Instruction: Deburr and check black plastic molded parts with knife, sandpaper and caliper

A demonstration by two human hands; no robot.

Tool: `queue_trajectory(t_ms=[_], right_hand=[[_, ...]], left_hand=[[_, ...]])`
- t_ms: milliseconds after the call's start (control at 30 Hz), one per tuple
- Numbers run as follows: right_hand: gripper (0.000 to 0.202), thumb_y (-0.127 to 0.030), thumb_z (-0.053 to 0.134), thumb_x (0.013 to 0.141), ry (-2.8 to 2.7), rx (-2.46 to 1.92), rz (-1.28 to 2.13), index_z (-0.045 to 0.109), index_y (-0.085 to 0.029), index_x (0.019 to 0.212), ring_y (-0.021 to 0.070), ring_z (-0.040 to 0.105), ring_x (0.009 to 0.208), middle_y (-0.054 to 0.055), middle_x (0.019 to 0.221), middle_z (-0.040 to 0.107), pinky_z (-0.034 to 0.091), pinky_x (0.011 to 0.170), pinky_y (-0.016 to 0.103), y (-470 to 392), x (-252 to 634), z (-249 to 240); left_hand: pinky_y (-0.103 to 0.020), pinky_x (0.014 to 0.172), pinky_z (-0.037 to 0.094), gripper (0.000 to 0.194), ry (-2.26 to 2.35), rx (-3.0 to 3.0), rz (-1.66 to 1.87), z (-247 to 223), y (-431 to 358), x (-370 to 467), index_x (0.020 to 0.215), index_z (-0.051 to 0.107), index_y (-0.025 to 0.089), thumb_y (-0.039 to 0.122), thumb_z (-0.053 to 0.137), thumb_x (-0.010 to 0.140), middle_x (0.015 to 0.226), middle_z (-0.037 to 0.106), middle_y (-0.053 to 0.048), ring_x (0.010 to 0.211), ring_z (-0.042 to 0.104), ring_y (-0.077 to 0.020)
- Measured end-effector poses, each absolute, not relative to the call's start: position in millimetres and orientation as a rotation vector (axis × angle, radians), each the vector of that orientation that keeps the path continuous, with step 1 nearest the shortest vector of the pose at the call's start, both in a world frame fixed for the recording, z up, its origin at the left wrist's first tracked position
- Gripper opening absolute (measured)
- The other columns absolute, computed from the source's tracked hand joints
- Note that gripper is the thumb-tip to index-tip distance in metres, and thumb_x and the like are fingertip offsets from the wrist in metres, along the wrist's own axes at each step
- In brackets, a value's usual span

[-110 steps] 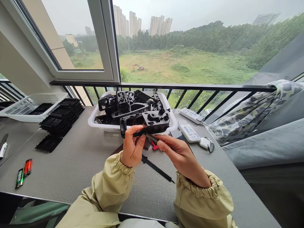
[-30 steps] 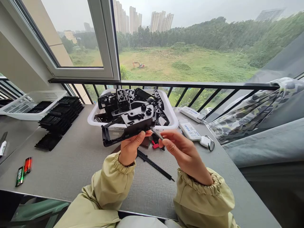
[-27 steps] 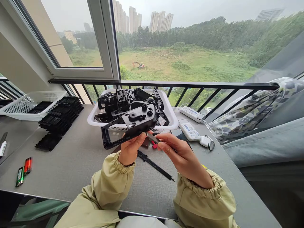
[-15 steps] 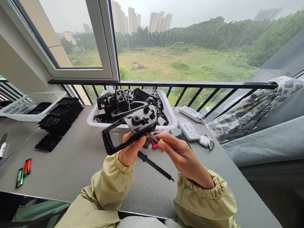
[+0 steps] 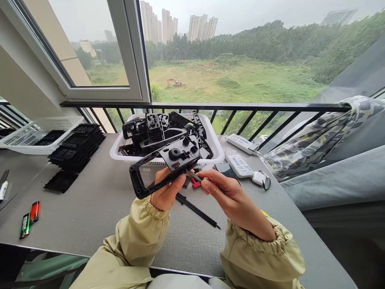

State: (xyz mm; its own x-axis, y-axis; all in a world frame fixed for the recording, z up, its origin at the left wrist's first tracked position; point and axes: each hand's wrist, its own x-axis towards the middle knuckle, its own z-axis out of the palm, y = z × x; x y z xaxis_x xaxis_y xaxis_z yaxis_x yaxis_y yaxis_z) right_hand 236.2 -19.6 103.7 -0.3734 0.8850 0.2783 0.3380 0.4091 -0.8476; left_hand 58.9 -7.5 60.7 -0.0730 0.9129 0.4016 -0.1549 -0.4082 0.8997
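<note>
My left hand is closed around the lower edge of a black plastic housing with a looped, handle-like frame at its left end. The housing is held tilted above the table, in front of the white basket. Pinched in my right hand is a thin grey metal blade, its tip against the housing's lower right edge beside my left thumb. The blade's far end is hidden in my right fingers. Below the hands lies a black caliper. A red piece is partly hidden behind the right fingers.
A white basket full of black plastic parts stands behind the housing. On the left are stacked black parts, another white basket and two lighters. White boxes and a white case lie to the right, below the railing.
The housing has tilted slightly, its left loop a little lower. My right hand has shifted slightly right and down, with the blade still at the housing's edge.
</note>
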Motion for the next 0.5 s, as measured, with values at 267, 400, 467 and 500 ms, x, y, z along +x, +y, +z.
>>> queue_trajectory(t_ms=[267, 400, 467, 500], right_hand=[[0.029, -0.044, 0.053, 0.09, -1.621, -0.949, 1.078, 0.061, -0.02, 0.104, 0.0119, 0.049, 0.057, 0.003, 0.074, 0.063, 0.039, 0.05, 0.025, -20, 229, 107], [0.036, -0.048, 0.058, 0.086, -1.452, -0.926, 1.153, 0.059, -0.022, 0.111, 0.0072, 0.037, 0.048, 0.005, 0.093, 0.065, 0.029, 0.042, 0.024, -20, 215, 105], [0.04, -0.051, 0.059, 0.085, -1.425, -0.9, 1.184, 0.059, -0.022, 0.112, 0.0064, 0.032, 0.047, 0.004, 0.089, 0.063, 0.025, 0.041, 0.024, -20, 211, 104], [0.041, -0.052, 0.059, 0.085, -1.424, -0.884, 1.208, 0.059, -0.022, 0.114, 0.0066, 0.03, 0.046, 0.002, 0.082, 0.062, 0.023, 0.041, 0.025, -20, 210, 104]], left_hand=[[-0.039, 0.085, 0.057, 0.023, 0.72, 1.16, 1.695, 71, -6, 63, 0.078, 0.076, 0.02, 0.041, 0.068, 0.078, 0.077, 0.076, -0.003, 0.078, 0.072, -0.0226], [-0.032, 0.063, 0.059, 0.016, 0.72, 0.964, 1.782, 79, -6, 67, 0.06, 0.072, 0.019, 0.032, 0.072, 0.07, 0.06, 0.071, -0.001, 0.058, 0.068, -0.018], [-0.028, 0.055, 0.057, 0.012, 0.728, 0.899, 1.792, 83, -5, 68, 0.059, 0.07, 0.019, 0.028, 0.073, 0.066, 0.056, 0.069, 0.001, 0.051, 0.064, -0.0147], [-0.026, 0.052, 0.055, 0.009, 0.722, 0.874, 1.79, 85, -4, 67, 0.06, 0.07, 0.019, 0.025, 0.073, 0.065, 0.056, 0.068, 0.001, 0.049, 0.062, -0.013]])
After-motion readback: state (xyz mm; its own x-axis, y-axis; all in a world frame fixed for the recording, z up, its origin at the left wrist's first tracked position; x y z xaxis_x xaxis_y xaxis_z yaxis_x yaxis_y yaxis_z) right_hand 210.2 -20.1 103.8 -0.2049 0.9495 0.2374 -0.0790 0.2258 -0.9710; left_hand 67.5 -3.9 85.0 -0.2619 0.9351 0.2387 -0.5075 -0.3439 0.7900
